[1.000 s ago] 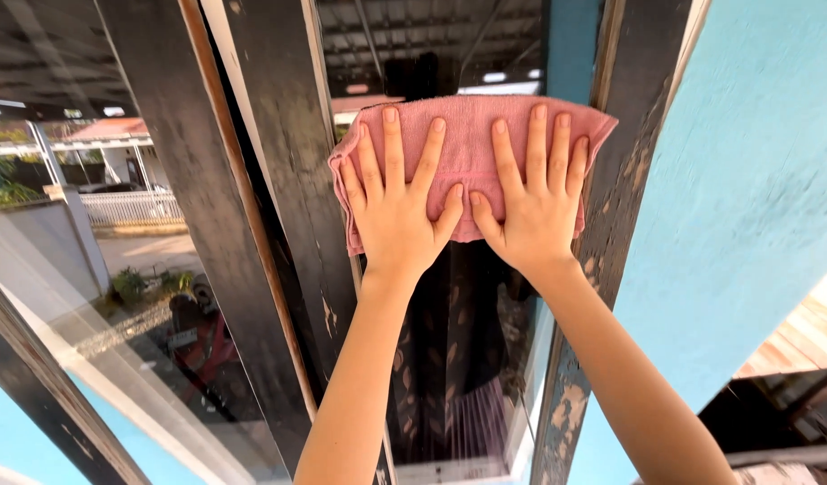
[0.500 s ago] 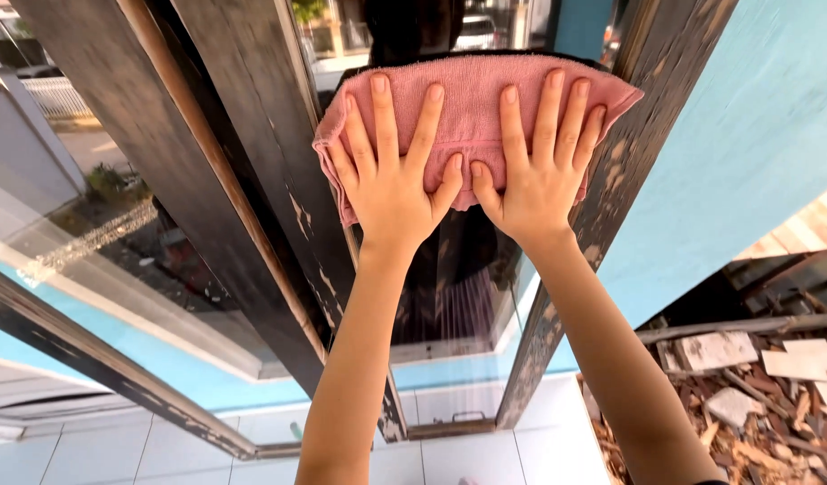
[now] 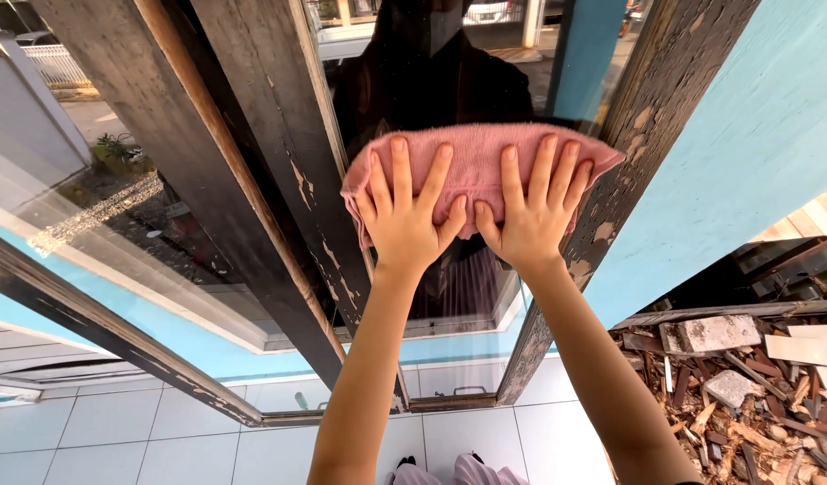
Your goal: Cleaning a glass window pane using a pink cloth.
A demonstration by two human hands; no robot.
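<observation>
Pink cloth (image 3: 472, 166) lower on glass pane (image 3: 485, 81) now; both hands flat.

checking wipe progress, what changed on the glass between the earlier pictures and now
Both hands, left hand and right hand, slid the pink cloth down the glass pane; more of the glass above it now shows. The view tilted down too, showing white floor tiles and rubble. Unchanged: both palms flat on the cloth, fingers spread, side by side between the dark worn frames.

Dark peeling frame posts (image 3: 287, 153) and (image 3: 642, 135) hem the narrow glass pane (image 3: 485, 63) on both sides, leaving open glass above and below the pink cloth (image 3: 472, 166).
</observation>
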